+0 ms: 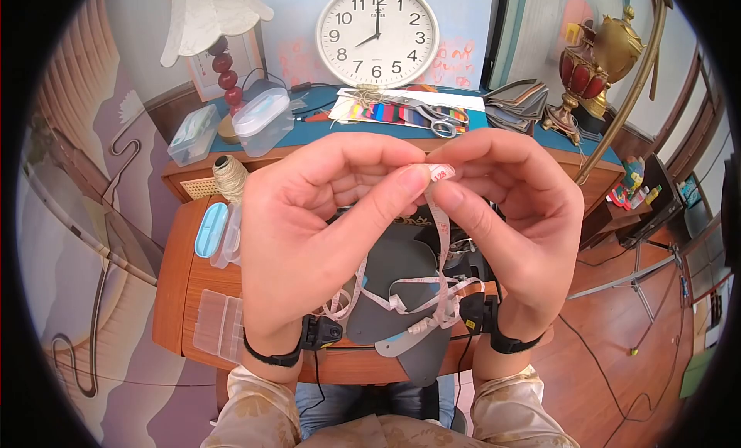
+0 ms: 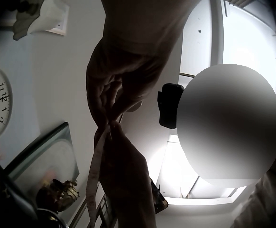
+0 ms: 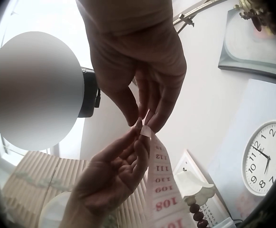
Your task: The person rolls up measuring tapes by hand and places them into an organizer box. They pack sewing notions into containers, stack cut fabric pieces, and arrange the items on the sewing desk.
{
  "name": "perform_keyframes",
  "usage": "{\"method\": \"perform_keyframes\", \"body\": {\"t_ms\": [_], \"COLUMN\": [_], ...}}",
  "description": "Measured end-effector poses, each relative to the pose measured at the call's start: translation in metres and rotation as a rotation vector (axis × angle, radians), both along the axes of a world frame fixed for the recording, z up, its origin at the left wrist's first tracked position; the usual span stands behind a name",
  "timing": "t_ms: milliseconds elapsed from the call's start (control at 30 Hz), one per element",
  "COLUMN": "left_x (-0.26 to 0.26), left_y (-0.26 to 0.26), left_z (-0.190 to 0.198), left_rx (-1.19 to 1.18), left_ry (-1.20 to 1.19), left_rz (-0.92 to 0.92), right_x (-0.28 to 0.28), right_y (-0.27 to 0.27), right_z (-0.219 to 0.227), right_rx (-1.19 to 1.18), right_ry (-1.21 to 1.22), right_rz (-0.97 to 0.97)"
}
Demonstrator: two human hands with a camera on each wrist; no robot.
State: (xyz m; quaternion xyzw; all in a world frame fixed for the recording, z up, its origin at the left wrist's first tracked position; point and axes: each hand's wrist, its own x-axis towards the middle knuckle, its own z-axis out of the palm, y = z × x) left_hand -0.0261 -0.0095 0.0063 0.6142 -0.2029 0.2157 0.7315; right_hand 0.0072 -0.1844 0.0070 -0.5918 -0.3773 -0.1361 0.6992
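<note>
A white measuring tape with red numbers (image 1: 442, 216) hangs from the fingertips of both hands, raised over the desk in the head view. The left hand (image 1: 316, 224) pinches it between thumb and index finger. Close against it, the right hand (image 1: 513, 216) pinches the tape too, thumb and index fingertip nearly meeting the left ones. Lower down, the tape lies in loose loops across a dark grey surface. In the right wrist view the tape (image 3: 162, 190) runs down from the fingers, with numbers around 108 to 112 readable. The left wrist view shows the tape (image 2: 94, 180) in shadow.
At the back of the desk stand a round clock (image 1: 377, 36), clear plastic boxes (image 1: 264, 122), scissors (image 1: 440, 120) and colour swatches. A thread cone (image 1: 229, 178), a blue case (image 1: 211, 230) and a clear tray (image 1: 218, 324) sit at the left. A gold-red ornament (image 1: 580, 81) stands back right.
</note>
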Motion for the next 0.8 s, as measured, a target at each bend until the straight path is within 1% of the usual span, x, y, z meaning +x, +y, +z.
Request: {"method": "perform_keyframes", "body": {"t_ms": [133,233,400,467,567,700,733,800], "left_x": [0.0001,0.0006,0.0018,0.0026,0.0031,-0.0019,-0.0012,0.0], "left_y": [0.0008,0.001,0.0015,0.0015,0.0029,-0.0003,0.0002,0.0008], "left_z": [-0.0001,-0.0006,-0.0013,0.0001,-0.0002,0.002,0.0009,-0.0005], "left_rx": [-0.007,0.004,-0.008,0.039,0.024,0.007,0.04,0.072], "left_ry": [0.002,0.005,0.005,-0.023,-0.032,0.001,-0.023,-0.046], "left_rz": [-0.007,0.005,-0.007,0.065,0.097,0.051,0.054,0.057], "right_x": [0.0003,-0.0029,-0.0037,-0.0031,-0.0022,-0.0034,-0.0032,-0.0022], "right_y": [0.0002,0.0017,0.0,-0.0033,-0.0042,0.0021,0.0018,0.0008], "right_z": [-0.0008,0.0011,0.0031,0.0018,0.0004,0.0009,0.0005,-0.0006], "right_rx": [-0.034,-0.033,-0.116,-0.111,-0.088,-0.028,-0.027,-0.066], "right_ry": [-0.034,-0.004,0.048,0.056,0.066,0.085,0.085,0.049], "right_rz": [-0.028,-0.003,-0.037,-0.041,-0.039,-0.027,-0.027,-0.094]}}
